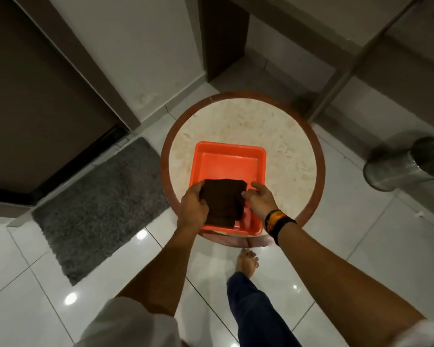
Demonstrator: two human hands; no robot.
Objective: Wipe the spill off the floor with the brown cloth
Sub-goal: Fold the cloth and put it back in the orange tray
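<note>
A folded brown cloth [224,200] lies over the near half of an orange tray [229,159]. The tray stands on a small round table [248,121] with a pale stone top and a brown rim. My left hand [193,206] grips the cloth's left edge. My right hand [259,200] touches the cloth's right edge with its fingertips; its fingers are spread. Something pink [247,216] shows in the tray under the cloth's right side. No spill shows on the white tiled floor [348,246].
A grey mat [95,204] lies on the floor to the left, before a dark door [35,96]. A steel bin [406,164] stands at the right. My bare foot [247,261] is just under the table's near edge.
</note>
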